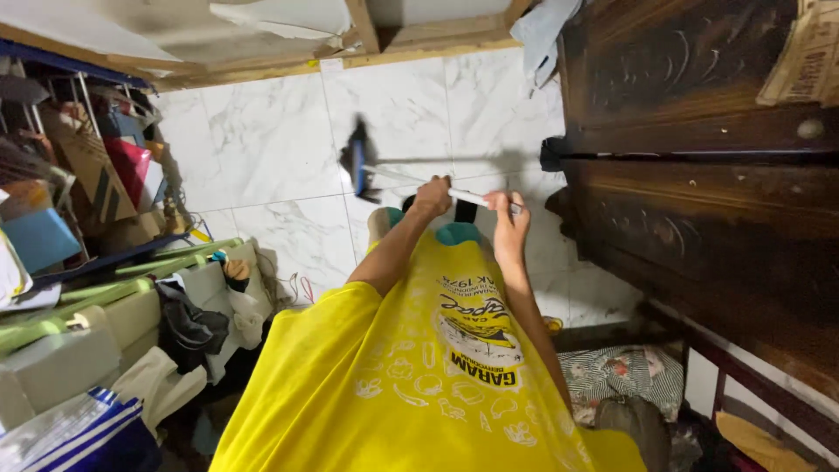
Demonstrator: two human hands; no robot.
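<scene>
Yellow printed cotton shirt (411, 385) hung below as both my hands, left (432, 197) and right (507, 214), gripped the white-handled broom (411, 175) over the white marble-tile floor (262, 140).

Top right, a tan cardboard box (808, 52) perches on the dark cabinet (699, 105); bottom left lies a blue-striped plastic package (74, 433).
</scene>
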